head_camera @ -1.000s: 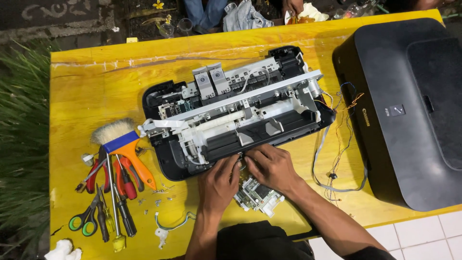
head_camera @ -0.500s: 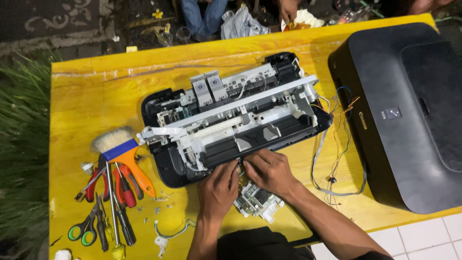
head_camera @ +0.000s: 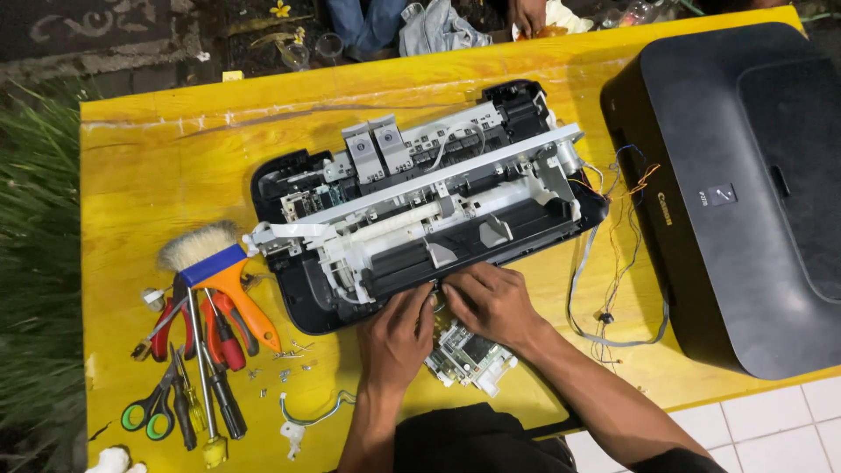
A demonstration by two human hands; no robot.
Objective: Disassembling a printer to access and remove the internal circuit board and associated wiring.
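An opened printer chassis (head_camera: 420, 206) with white and grey inner parts lies tilted on the yellow table (head_camera: 158, 166). My left hand (head_camera: 396, 337) and my right hand (head_camera: 491, 302) meet at its near edge, fingertips pinched on a small part at the black front lip. Which hand grips it I cannot tell. A green circuit board (head_camera: 469, 355) lies just under my right wrist.
A black printer cover (head_camera: 736, 193) fills the right side. Loose wires (head_camera: 613, 280) trail between it and the chassis. At the left lie a brush (head_camera: 219, 267), pliers (head_camera: 219, 328), screwdrivers (head_camera: 206, 377), scissors (head_camera: 153, 407) and small screws (head_camera: 285, 363). Another person sits beyond the far edge.
The view has shifted slightly. Both hands stay at the chassis front edge, fingers working closer together.
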